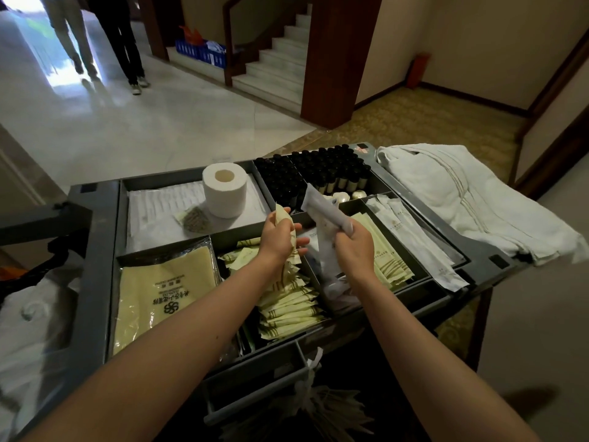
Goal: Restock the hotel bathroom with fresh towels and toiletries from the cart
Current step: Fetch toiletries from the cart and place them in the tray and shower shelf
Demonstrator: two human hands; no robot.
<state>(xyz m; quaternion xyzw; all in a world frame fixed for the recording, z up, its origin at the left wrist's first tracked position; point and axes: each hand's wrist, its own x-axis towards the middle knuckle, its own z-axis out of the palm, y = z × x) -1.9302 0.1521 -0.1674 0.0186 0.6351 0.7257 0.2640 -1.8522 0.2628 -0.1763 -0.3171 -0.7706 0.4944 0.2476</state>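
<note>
Cart tray (95,250) | left fingers (301,241) pinch yellow sachets (282,215) | right fingers (344,236) grip white packet (318,205)

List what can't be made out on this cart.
Head view:
White sachet in the right hand: motion-blurred, print unreadable.
Yellow packet in the left hand: partly covered by that hand.
Compartment beneath both hands: hidden by them.
Dark bottles: labels too small.
</note>
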